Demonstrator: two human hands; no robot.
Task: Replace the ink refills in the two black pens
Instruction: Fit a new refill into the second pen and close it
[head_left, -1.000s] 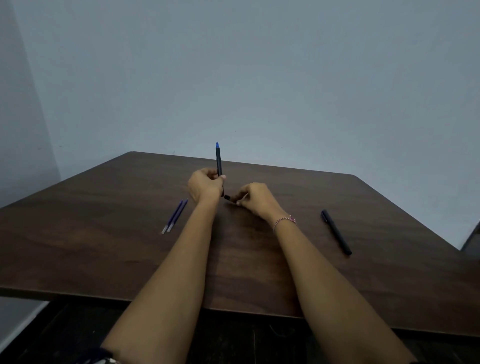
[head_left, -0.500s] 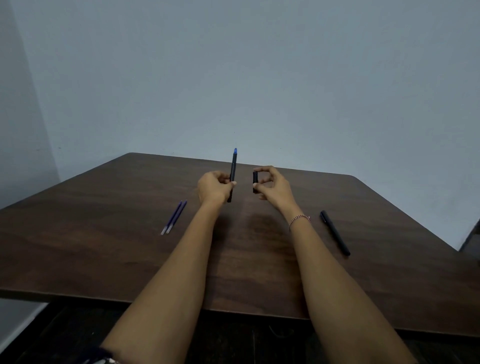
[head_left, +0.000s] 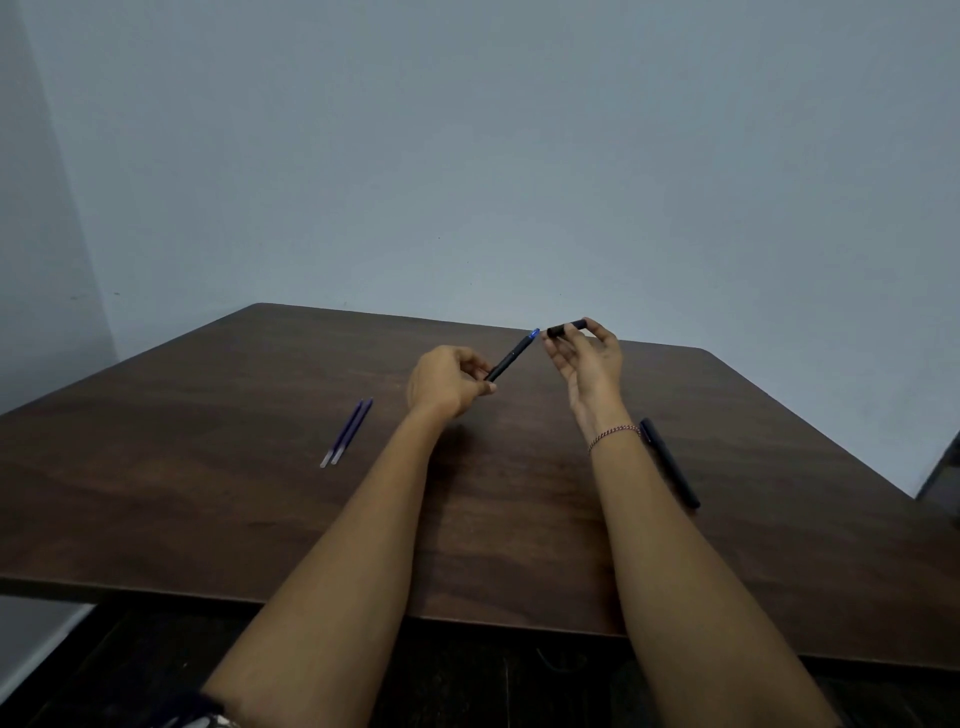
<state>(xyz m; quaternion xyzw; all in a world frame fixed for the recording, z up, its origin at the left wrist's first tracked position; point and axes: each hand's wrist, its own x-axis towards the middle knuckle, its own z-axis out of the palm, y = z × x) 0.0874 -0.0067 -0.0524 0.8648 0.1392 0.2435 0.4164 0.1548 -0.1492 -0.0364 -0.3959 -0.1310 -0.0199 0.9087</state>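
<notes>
My left hand grips the lower end of a black pen with a blue tip, tilted up and to the right above the table. My right hand pinches a short black pen cap between thumb and fingers, its open end a small gap away from the blue tip. A second black pen lies on the table to the right, partly behind my right wrist. Two blue ink refills lie side by side on the left.
The dark wooden table runs from the near edge to a plain pale wall. Its right side slants toward a dark object at the frame's edge.
The pen has tilted from upright to leaning right. My right hand rose from the table with the cap and turned it sideways toward the blue tip.
</notes>
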